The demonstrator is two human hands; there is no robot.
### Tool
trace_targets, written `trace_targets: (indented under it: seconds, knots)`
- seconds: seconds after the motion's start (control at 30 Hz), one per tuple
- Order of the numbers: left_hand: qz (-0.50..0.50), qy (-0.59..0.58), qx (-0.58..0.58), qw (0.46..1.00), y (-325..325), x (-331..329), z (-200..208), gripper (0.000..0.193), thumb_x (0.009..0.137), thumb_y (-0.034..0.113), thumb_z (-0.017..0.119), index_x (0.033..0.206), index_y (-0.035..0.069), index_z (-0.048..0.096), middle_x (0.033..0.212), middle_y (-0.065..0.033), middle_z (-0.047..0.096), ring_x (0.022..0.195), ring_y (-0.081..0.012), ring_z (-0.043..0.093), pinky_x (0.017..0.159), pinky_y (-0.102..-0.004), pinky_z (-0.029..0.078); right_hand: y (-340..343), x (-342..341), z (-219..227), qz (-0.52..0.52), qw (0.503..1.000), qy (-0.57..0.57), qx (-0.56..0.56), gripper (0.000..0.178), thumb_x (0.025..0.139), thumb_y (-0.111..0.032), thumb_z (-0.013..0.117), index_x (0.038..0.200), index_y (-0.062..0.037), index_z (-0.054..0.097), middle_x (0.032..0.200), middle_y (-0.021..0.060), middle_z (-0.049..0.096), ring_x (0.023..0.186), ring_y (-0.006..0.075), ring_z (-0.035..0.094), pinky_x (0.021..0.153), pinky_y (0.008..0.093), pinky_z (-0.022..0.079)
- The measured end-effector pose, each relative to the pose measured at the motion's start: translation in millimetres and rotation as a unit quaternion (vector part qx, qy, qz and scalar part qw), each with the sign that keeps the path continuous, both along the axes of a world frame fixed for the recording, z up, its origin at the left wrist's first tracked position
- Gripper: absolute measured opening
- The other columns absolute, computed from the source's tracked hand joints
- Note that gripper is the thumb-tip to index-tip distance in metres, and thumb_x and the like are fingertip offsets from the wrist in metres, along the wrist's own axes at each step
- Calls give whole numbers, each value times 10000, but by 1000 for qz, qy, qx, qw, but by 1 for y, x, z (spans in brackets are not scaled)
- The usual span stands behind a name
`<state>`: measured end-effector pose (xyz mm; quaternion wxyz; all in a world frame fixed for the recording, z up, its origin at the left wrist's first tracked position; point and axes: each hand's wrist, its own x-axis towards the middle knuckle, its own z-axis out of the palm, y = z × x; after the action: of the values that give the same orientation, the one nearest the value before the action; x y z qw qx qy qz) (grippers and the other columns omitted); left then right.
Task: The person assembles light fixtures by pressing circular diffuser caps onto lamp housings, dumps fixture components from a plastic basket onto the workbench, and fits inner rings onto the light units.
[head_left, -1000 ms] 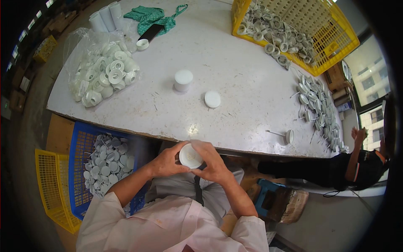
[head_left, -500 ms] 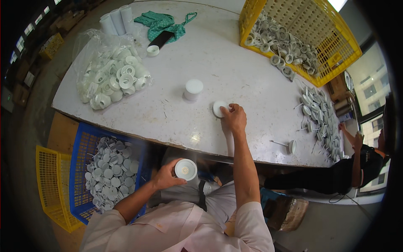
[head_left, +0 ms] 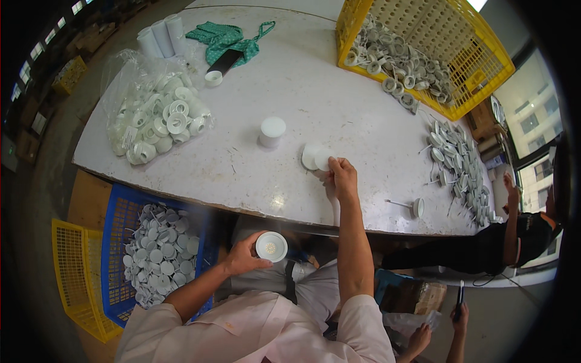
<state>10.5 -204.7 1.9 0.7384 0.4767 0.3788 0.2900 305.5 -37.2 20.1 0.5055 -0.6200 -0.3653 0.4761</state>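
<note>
My left hand [head_left: 245,254] is wrapped around a white round LED downlight [head_left: 272,247], its ring of small yellowish chips facing up, held just off the table's front edge. Over the table, my right hand [head_left: 344,176] pinches the rim of a thin white disc [head_left: 324,160] between thumb and fingers. That disc partly overlaps a low pile of similar white discs [head_left: 310,156] on the tabletop. A taller stack of white discs [head_left: 272,128] stands a little to the left of it.
A clear bag of white rings [head_left: 175,123] and a dark phone [head_left: 226,62] sit on the left. Lamp parts with wires fill a yellow crate [head_left: 484,97] and lie in a heap [head_left: 460,163]. A blue crate [head_left: 115,254] holds grey discs. Another person's hand [head_left: 461,316] holds a phone nearby.
My right hand has drawn one thin disc off the low pile, slightly to the right. Another person's hands, one with a phone, have come into view at the lower right.
</note>
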Motion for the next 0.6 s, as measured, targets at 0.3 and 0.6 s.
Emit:
trace_targets:
  seconds: [0.3,0.6]
  knots:
    - [-2,-36,-16,999,14,20,7,866,683,-51,780,1404,-34,302,1285,-95,505,1184,-169,502,995,-323,445,-52,-2,-3,-3,975,220,16,122,940,-121,541,940,-8,589,811,52,635,619,78,571,577,201,461]
    - [-35,-58,16,998,32,51,21,841,696,-17,792,1391,-35,319,1266,-94,514,1171,-173,514,997,-320,442,-98,-4,15,-64,978,192,47,213,900,-68,566,1087,33,585,913,84,663,708,118,625,632,230,494]
